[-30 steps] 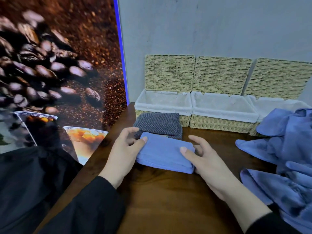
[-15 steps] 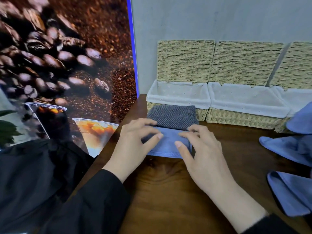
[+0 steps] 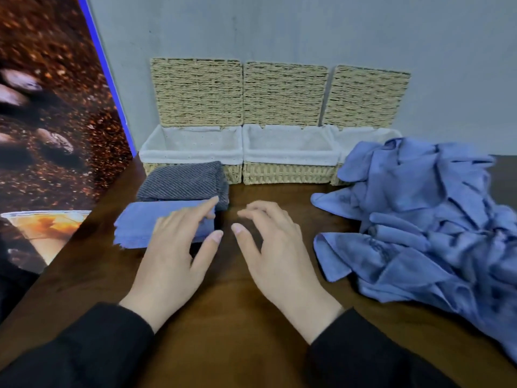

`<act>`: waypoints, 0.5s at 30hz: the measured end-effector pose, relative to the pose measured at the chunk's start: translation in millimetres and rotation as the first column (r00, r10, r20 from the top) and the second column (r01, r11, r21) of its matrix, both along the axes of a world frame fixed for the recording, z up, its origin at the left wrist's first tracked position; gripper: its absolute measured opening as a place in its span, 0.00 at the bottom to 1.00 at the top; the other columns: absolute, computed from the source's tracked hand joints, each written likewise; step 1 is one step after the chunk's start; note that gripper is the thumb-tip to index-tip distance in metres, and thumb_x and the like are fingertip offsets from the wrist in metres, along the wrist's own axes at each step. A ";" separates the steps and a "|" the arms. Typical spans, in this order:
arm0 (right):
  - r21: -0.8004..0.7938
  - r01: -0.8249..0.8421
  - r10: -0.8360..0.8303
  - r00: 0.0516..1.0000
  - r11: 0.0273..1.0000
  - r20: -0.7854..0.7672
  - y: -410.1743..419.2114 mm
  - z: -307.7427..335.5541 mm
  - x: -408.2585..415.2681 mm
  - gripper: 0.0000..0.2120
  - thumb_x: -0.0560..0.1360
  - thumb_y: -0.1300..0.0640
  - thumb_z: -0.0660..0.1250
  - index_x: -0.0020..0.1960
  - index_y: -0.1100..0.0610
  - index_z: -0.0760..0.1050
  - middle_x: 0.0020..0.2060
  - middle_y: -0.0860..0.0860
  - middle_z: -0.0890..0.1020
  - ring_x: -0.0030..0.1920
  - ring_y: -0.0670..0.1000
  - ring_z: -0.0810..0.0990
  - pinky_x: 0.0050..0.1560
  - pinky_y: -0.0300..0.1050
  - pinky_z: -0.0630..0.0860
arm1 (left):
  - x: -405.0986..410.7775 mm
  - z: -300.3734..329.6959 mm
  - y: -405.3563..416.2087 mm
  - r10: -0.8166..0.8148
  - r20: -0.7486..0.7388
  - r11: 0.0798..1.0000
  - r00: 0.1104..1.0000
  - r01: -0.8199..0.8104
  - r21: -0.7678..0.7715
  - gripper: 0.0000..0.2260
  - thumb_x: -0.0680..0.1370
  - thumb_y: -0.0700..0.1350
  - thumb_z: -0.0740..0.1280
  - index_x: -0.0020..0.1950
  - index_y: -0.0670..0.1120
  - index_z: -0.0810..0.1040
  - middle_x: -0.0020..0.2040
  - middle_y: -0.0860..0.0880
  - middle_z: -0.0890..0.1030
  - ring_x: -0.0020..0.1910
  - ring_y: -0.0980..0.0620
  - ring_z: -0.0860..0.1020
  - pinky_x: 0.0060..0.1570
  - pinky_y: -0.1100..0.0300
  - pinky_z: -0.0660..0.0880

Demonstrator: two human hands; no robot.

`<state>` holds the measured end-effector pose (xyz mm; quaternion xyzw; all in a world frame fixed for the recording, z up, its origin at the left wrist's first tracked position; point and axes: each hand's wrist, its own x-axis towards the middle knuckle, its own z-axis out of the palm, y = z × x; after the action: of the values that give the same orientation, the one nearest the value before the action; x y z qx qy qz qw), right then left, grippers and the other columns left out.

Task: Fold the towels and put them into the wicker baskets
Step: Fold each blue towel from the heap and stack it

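A folded blue towel [image 3: 140,225] lies on the wooden table at the left. My left hand [image 3: 179,247] hovers over its right end, fingers apart, holding nothing. My right hand [image 3: 271,247] is off the towel, above bare wood, fingers spread. Behind the blue towel a folded grey towel [image 3: 181,182] rests against the left wicker basket [image 3: 190,152]. The middle basket [image 3: 288,158] and right basket [image 3: 363,135] stand beside it, all white-lined with lids up. A heap of unfolded blue towels [image 3: 419,214] covers the right side and hides part of the right basket.
A grey wall rises right behind the baskets. A coffee-bean poster [image 3: 50,121] stands along the table's left edge. Bare wooden table [image 3: 237,317] shows between my forearms.
Both hands pressed on the folded blue towel half a second ago. Now my right hand has come off it to the right and my left has slid toward its right end. The view shifted right.
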<state>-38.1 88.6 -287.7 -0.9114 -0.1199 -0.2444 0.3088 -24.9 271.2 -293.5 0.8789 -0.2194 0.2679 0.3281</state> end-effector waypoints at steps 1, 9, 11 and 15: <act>-0.048 0.062 -0.061 0.998 0.997 0.022 -18.7 1.5 -4.9 0.19 0.81 0.41 0.58 0.66 0.48 0.77 0.63 0.42 0.75 0.64 0.46 0.74 0.61 0.53 0.73 | -4.1 -0.9 -8.8 -0.023 -0.017 0.999 1.000 0.023 0.033 0.22 0.81 0.58 0.59 0.74 0.56 0.67 0.57 0.63 0.74 0.57 0.71 0.66 0.63 0.66 0.62; -0.738 0.150 -0.434 0.876 0.658 -0.209 -137.2 18.3 -42.4 0.13 0.76 0.50 0.69 0.60 0.49 0.76 0.53 0.48 0.78 0.57 0.55 0.76 0.50 0.52 0.66 | -26.8 -2.4 -86.9 -0.171 -0.151 0.955 0.974 0.201 0.218 0.26 0.81 0.62 0.52 0.79 0.59 0.60 0.63 0.62 0.75 0.59 0.66 0.67 0.61 0.63 0.63; -0.745 0.171 -0.394 0.910 0.645 -0.132 -139.6 8.4 -45.3 0.10 0.66 0.59 0.78 0.42 0.51 0.77 0.39 0.49 0.77 0.42 0.55 0.78 0.40 0.49 0.68 | -31.5 -3.2 -105.9 -0.192 -0.188 0.948 0.963 0.232 0.219 0.25 0.82 0.61 0.54 0.79 0.60 0.58 0.66 0.61 0.73 0.63 0.65 0.67 0.63 0.65 0.60; -0.326 0.171 -0.204 0.976 0.930 -0.072 -140.3 8.0 -42.6 0.04 0.78 0.58 0.68 0.45 0.55 0.79 0.41 0.51 0.77 0.41 0.54 0.78 0.42 0.49 0.75 | -40.2 -4.5 -128.4 -0.228 -0.298 0.969 0.927 0.246 0.025 0.28 0.81 0.60 0.60 0.79 0.63 0.56 0.67 0.66 0.72 0.59 0.65 0.73 0.62 0.67 0.67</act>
<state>-80.7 -51.7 -279.7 -0.9680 -0.0537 -0.2021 0.1389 -65.1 142.8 -298.0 0.8856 -0.2809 0.0861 0.3597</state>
